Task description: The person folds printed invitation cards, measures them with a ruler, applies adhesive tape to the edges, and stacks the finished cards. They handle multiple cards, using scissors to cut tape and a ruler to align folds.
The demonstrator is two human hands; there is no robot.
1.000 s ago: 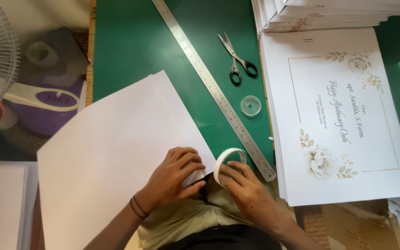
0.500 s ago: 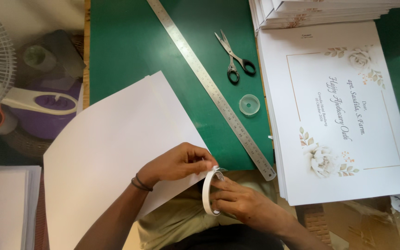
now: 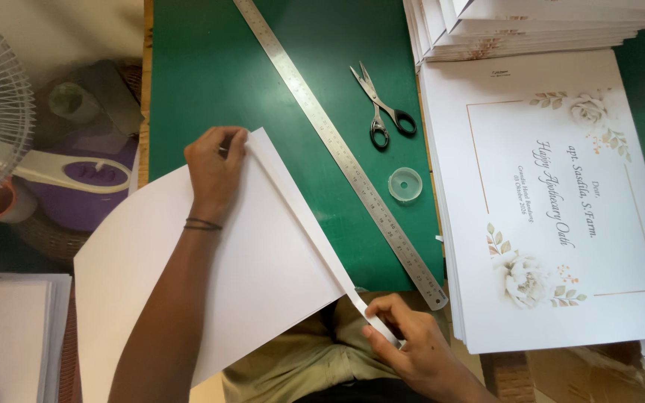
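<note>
The left hand (image 3: 216,170) presses its fingers together on the far corner of the white sheet (image 3: 210,283), which lies left of the steel ruler (image 3: 337,145) on the green counter (image 3: 203,75). The right hand (image 3: 408,351) pinches a white tape strip (image 3: 315,239) stretched along the sheet's edge.

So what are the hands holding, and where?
Left hand pins the white sheet at its far corner; right hand grips the tape roll's near end.
</note>
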